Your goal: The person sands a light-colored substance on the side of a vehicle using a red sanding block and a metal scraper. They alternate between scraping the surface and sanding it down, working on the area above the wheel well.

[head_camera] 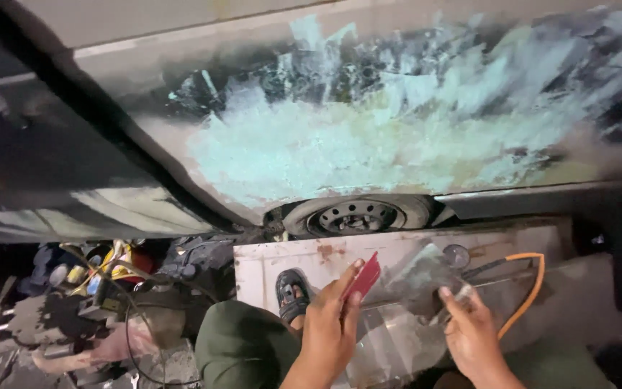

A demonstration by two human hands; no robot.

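From the head camera, the left hand [331,328] pinches a small red card [363,277] between thumb and fingers [347,274], its upper edge tilted toward the car. The right hand [473,335] has its fingers closed on the edge of a clear plastic sheet [397,317] lying over a worn white board [311,259]. An orange hose [534,284] curves just beside the right hand. Above, a car panel [368,137] carries pale green filler over a wheel [358,215], and a sandalled foot [291,292] rests near the left hand
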